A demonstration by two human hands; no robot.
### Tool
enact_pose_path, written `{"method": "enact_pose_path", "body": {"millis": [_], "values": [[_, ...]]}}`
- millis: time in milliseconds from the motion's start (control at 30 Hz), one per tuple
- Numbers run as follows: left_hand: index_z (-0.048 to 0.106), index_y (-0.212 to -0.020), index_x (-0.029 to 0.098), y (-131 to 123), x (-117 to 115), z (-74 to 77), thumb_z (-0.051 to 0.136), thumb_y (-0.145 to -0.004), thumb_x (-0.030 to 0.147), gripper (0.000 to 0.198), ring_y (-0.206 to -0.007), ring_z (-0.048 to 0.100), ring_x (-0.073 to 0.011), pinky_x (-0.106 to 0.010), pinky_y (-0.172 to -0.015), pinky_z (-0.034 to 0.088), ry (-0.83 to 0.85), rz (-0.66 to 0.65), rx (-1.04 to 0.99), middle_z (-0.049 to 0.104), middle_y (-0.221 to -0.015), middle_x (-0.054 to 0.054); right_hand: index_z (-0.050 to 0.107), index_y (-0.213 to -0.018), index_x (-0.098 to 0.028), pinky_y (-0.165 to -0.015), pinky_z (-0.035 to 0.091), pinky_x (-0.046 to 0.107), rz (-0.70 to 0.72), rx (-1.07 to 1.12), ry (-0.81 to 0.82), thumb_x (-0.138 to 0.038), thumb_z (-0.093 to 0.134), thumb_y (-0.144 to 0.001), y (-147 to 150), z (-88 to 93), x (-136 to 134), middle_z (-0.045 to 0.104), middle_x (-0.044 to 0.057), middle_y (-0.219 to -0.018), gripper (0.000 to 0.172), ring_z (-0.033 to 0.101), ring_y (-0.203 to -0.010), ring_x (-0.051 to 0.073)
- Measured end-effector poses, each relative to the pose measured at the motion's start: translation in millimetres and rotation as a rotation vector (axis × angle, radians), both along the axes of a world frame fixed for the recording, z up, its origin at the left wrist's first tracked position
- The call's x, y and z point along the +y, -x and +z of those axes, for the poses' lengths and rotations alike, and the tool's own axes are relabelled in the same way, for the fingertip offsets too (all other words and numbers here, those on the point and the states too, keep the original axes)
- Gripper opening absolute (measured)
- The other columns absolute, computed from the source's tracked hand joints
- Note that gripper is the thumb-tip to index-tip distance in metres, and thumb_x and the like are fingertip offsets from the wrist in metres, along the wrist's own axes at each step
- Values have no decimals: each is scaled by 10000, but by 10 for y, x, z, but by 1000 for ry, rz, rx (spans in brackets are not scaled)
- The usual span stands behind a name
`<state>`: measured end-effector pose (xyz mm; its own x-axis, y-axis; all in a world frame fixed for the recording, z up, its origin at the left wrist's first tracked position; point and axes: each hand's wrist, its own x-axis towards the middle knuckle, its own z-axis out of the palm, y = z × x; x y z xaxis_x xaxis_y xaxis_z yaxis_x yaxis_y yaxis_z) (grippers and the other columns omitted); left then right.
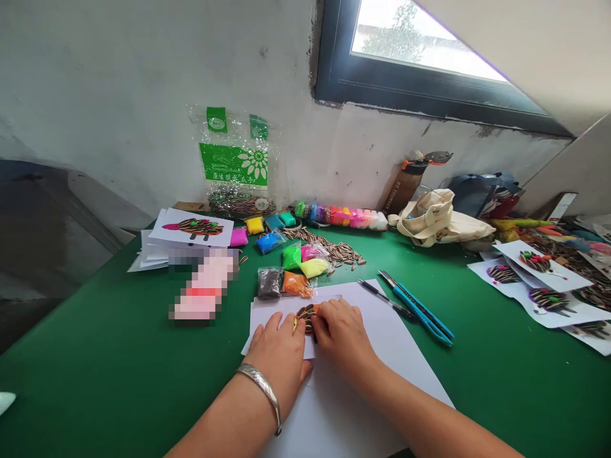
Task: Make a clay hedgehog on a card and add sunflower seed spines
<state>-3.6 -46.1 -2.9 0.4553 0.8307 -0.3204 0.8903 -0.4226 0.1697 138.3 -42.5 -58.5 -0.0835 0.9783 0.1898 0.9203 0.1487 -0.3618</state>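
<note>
Left hand (277, 356) lies flat, fingers spread, pinning the white card (267, 315). Right hand (341, 337) curls over the striped sunflower-seed figure (306, 316), fingertips pressing it; pinch unclear. Figure sits mid-card on a larger white sheet (382, 337), near side of the green tabletop (95, 356); long axis roughly left-right, partly hidden.

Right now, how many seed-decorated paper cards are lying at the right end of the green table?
4: the top card, the left card, the lower card, and the card cut off by the frame's edge. More may be hidden beneath them.
</note>
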Motion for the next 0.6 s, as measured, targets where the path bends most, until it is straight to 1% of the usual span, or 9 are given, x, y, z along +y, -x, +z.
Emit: {"method": "enact_pose_path", "body": {"millis": [133, 233, 300, 367, 433, 500, 600], "values": [[525, -1278, 180, 8, 3, -19, 615, -782, 292, 516, -1257, 416, -322, -467, -1037, 360, -21, -5, -15, 529, -1336, -119, 577, -717, -194, -670, 282, 282, 8, 116, 48, -219, 528, -887, -59, 37, 12, 597, 16, -741, 179, 497, -756, 170], [519, -1292, 161, 11, 0, -20, 605, -784, 299, 534, -1258, 417, -327, -465, -1036, 369, -14, -3, -3, 523, -1340, -131, 629, -799, -200, -700, 329, 271, 40, 272, 93, -197, 551, -871, -139, 81, 9, 620, 20, -793, 106, 527, -787, 171], [499, -1315, 140, 11, -4, -17, 605, -785, 289, 561, -1276, 397, -337, -478, -1042, 365, 0, 8, 1, 499, -1365, -143, 638, -827, -204, -702, 346, 263, 62, 328, 99, -156, 548, -856, -179, 99, 5, 623, 19, -809, 105, 535, -794, 167], [485, -1330, 139, 11, -7, -15, 608, -786, 284, 576, -1292, 380, -342, -489, -1051, 355, 7, 16, 0, 485, -1382, -145, 641, -798, -209, -696, 345, 259, 86, 306, 103, -127, 535, -849, -189, 101, 5, 618, 14, -789, 144, 532, -783, 164], [484, -1333, 154, 9, -7, -13, 606, -791, 291, 573, -1300, 374, -338, -487, -1059, 347, 13, 17, 2, 483, -1387, -137, 639, -753, -208, -690, 335, 260, 93, 241, 103, -118, 530, -844, -173, 90, 10, 611, 13, -757, 168, 521, -761, 163], [487, -1332, 167, 4, -5, -7, 606, -794, 298, 567, -1302, 375, -333, -481, -1064, 344, 21, 16, 9, 483, -1389, -128, 625, -718, -198, -680, 324, 262, 80, 182, 95, -120, 527, -843, -149, 74, 19, 602, 15, -731, 177, 510, -733, 159], [487, -1331, 172, -6, 3, 7, 606, -796, 299, 562, -1306, 372, -334, -481, -1062, 347, 33, 18, 23, 476, -1397, -125, 609, -716, -187, -672, 313, 263, 73, 143, 84, -132, 519, -853, -126, 59, 30, 603, 23, -740, 173, 506, -723, 156]]}}
